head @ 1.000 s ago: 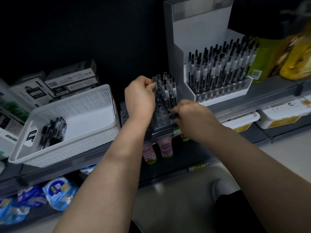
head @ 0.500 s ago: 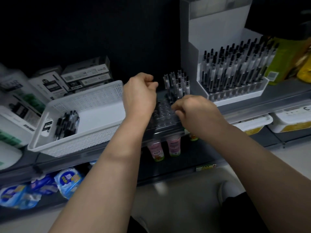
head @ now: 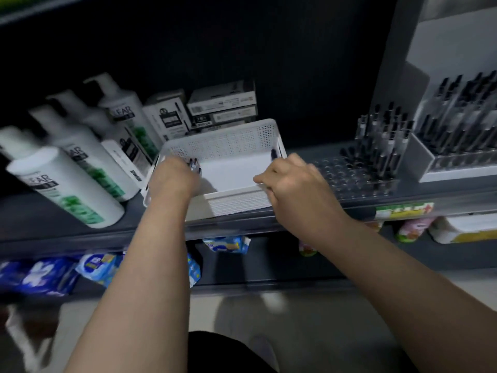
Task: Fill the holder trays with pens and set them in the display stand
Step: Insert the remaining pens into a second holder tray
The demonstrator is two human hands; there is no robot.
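A white perforated basket (head: 236, 146) sits on the shelf in the middle. My left hand (head: 174, 180) is curled down inside its left side, over a bunch of black pens (head: 194, 166) whose tips poke out past the fingers. At the basket's right rim, my right hand (head: 291, 183) is closed with a black pen (head: 273, 154) sticking up from it. To the right lies the clear holder tray (head: 347, 181), with several pens (head: 382, 146) standing in its far right holes. Further right, the white display stand (head: 415, 160) holds a full tray of pens (head: 462, 114).
Tall white pump bottles (head: 75, 173) lean at the left of the shelf. Pen boxes (head: 220, 106) are stacked behind the basket. The grey shelf edge (head: 242, 224) runs across, and below it are blue packets (head: 99, 265) and small bottles (head: 411, 227).
Both hands have left the clear holder tray and moved left to the white basket. The view has swung left, so the bottles now show.
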